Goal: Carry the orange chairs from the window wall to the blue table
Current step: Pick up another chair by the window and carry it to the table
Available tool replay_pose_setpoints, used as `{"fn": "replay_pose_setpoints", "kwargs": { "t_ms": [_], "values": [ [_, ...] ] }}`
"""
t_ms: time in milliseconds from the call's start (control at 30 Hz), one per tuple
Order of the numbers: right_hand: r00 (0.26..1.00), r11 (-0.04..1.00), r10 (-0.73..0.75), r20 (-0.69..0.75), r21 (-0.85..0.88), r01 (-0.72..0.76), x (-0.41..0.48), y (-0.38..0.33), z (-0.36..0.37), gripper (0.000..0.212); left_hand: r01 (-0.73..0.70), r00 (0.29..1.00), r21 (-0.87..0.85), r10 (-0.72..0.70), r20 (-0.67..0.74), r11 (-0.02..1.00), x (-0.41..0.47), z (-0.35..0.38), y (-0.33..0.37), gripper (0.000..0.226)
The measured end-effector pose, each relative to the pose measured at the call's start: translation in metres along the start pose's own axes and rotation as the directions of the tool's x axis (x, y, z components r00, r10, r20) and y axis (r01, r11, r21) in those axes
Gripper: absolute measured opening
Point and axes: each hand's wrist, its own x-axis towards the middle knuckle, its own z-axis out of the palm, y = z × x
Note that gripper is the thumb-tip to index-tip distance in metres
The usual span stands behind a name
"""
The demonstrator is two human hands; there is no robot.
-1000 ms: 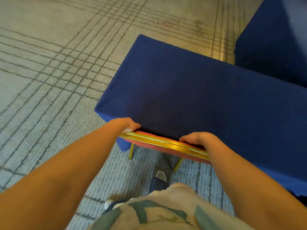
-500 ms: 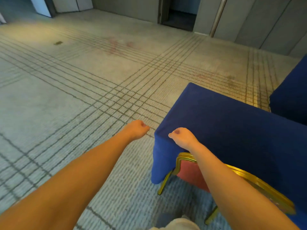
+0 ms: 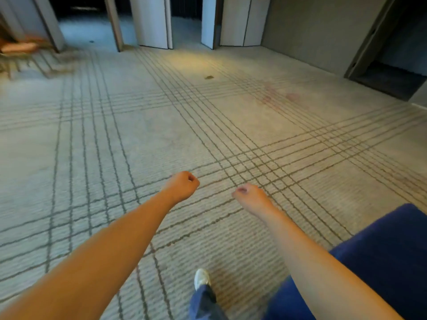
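Both of my arms reach forward over the carpet. My left hand (image 3: 181, 186) is curled into a fist and holds nothing. My right hand (image 3: 250, 197) is also closed, empty, a short way to its right. The blue table (image 3: 383, 255), draped in dark blue cloth, shows only as a corner at the lower right, under my right forearm. Blurred orange chairs (image 3: 18, 48) with gold legs stand far off at the upper left edge. The chair at the table is out of view.
Grey carpet (image 3: 161, 125) with dark crossing line bands fills the room. White folding door panels (image 3: 152, 21) stand at the back, with dark openings between them. A dark doorway (image 3: 392, 72) lies at the right. My shoe (image 3: 201, 278) is at the bottom centre.
Both hands let go of the chair's gold-rimmed back at the blue table and closed into fists. The view swung left, away from the table, toward open carpet and the far doors.
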Motion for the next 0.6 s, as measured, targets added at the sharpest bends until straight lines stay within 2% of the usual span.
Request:
{"fn": "replay_pose_setpoints", "kwargs": {
  "t_ms": [133,267,400,600],
  "values": [
    [0.993,0.994,-0.099,0.067,-0.046,0.103,0.089,-0.069,0.017,0.026,0.109,0.988,-0.044,-0.113,-0.103,0.993,0.062,-0.062,-0.028,0.02],
    [0.979,0.984,-0.16,0.124,-0.061,0.169,0.181,-0.144,0.026,0.027,0.191,0.957,-0.107,-0.209,-0.199,0.976,0.132,-0.131,-0.053,0.024],
    [0.954,0.959,-0.266,0.137,-0.065,0.276,0.271,-0.226,0.04,0.037,0.237,0.907,-0.12,-0.264,-0.328,0.964,0.195,-0.206,-0.074,0.024],
    [0.903,0.913,-0.379,0.205,-0.078,0.401,0.386,-0.351,0.078,0.038,0.294,0.826,-0.223,-0.364,-0.429,0.929,0.278,-0.308,-0.128,0.026]
  ]
}}
